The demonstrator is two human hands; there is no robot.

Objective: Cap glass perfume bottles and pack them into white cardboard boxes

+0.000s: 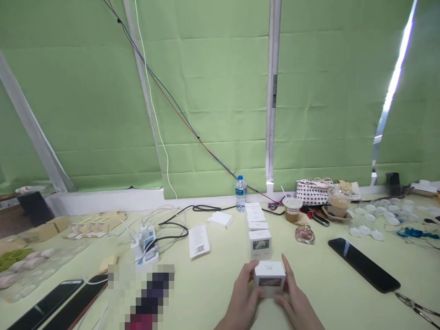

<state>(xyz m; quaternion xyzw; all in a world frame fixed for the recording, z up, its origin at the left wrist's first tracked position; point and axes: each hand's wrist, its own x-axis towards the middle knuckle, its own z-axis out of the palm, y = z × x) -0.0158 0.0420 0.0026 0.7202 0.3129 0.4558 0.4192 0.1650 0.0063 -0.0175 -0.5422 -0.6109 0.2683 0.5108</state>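
Note:
A small white box [270,270] with a picture on its front stands on the table between my hands. My left hand [242,295] is closed on its left side, and my right hand [294,293] grips its right side, with both thumbs at the lower front. Just behind it, a similar white box [260,243] with a flower picture heads a row of several white boxes [255,213] running back towards the wall.
A water bottle [241,195] stands behind the row. To the right are a drink cup [292,211], a glass bottle [305,234], a black phone [363,263] and scissors [415,305]. Leftward lie a flat white package [199,241], a power strip [146,245] with cables, and phones [51,302].

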